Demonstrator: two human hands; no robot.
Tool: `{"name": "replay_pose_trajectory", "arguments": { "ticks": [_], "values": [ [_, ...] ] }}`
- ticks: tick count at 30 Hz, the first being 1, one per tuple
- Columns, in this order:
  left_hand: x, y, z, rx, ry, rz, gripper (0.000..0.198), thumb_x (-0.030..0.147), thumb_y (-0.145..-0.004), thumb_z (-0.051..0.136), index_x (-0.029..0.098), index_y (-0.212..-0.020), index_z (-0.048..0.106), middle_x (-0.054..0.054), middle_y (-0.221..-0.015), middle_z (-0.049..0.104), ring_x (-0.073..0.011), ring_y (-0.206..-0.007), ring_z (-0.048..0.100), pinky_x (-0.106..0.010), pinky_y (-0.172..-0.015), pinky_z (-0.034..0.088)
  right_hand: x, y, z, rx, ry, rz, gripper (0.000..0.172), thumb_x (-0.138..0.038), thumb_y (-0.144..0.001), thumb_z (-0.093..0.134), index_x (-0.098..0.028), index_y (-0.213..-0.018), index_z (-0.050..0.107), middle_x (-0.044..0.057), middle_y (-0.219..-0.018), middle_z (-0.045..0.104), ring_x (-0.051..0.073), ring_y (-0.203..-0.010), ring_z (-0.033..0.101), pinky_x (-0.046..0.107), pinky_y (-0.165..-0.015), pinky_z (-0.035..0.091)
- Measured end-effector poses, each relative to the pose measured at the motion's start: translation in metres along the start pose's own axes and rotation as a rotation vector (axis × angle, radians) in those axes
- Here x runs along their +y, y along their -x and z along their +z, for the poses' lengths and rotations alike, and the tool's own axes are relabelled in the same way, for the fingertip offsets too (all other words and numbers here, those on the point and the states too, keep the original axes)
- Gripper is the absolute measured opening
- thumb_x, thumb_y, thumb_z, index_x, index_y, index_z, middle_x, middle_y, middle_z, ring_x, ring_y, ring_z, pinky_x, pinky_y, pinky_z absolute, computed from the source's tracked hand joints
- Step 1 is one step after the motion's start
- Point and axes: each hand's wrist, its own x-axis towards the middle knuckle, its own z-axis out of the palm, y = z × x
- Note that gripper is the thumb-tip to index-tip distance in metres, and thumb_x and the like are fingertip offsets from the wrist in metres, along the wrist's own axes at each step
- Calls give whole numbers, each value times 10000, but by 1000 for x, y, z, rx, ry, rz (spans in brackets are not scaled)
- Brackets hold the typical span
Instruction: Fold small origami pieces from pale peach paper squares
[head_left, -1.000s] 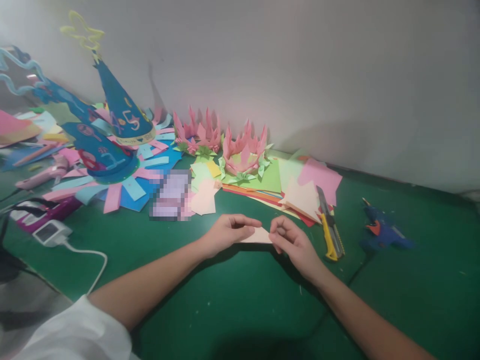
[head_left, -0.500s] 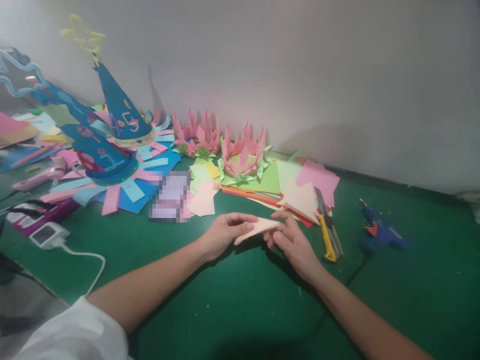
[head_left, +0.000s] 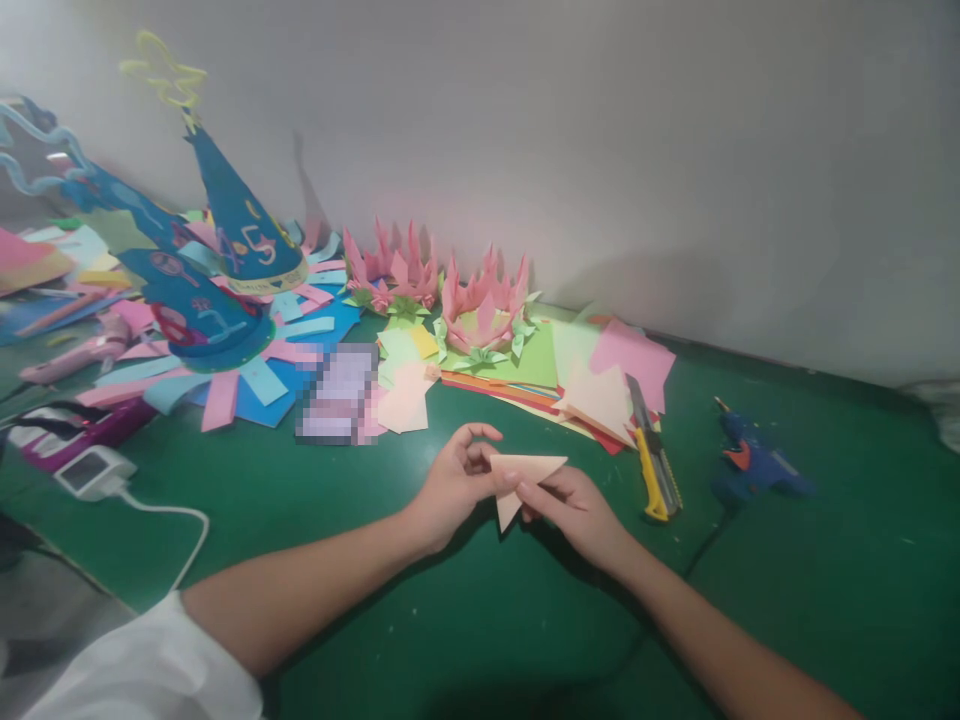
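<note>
Gripping a folded peach paper triangle (head_left: 531,466), the left hand (head_left: 448,495) and right hand (head_left: 581,508) pinch it above the green table (head_left: 420,640). Beyond, a blue cone hat (head_left: 234,190) shows "5"; its pale band's (head_left: 271,279) lettering is blurred.

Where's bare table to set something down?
Right of the blue glue gun, and between your arms this side of the folded paper, the table is mostly bare. Crowded: left, with hats and strips; middle back, with crowns.

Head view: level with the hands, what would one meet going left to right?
White box with cable, left hand, folded paper, right hand, yellow utility knife, blue glue gun.
</note>
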Motion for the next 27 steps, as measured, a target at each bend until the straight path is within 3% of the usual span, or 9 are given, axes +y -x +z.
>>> {"name": "replay_pose_trajectory", "arguments": {
  "ticks": [8,13,16,22,27],
  "values": [
    [-2,-4,-4,25,-25,26,391,304,-626,768,177,-898,517,69,-636,513,-64,-598,512,-207,-630,399,-5,-2,0,50,61,-23,458,-520,-839,471,-172,-544,507,-17,-498,484,108,-483,433,231,-488,334],
    [-4,-4,-3,68,-131,179,331,311,-665,738,181,-793,462,64,-656,471,-52,-602,455,-182,-594,364,-5,-2,4,26,107,-27,495,-516,-872,421,-168,-546,552,5,-537,543,124,-534,502,240,-549,379],
    [-5,-5,-2,24,-194,231,309,309,-698,712,172,-764,443,54,-678,460,-49,-618,449,-176,-591,369,-4,-2,4,15,113,-12,520,-515,-883,398,-166,-525,543,3,-525,530,117,-520,486,237,-544,369],
    [-10,-6,-3,-75,-209,89,479,372,-699,701,226,-966,331,82,-681,478,-61,-539,524,-182,-506,419,-3,-3,3,89,97,8,557,-573,-866,372,-179,-488,478,-14,-467,461,113,-469,434,234,-501,342],
    [-10,-5,-4,-120,-233,102,456,399,-723,674,223,-965,329,101,-635,442,-47,-462,501,-158,-432,414,-3,-2,3,95,105,0,549,-574,-868,365,-183,-493,455,-17,-470,447,113,-469,424,233,-492,337]
  ]
}}
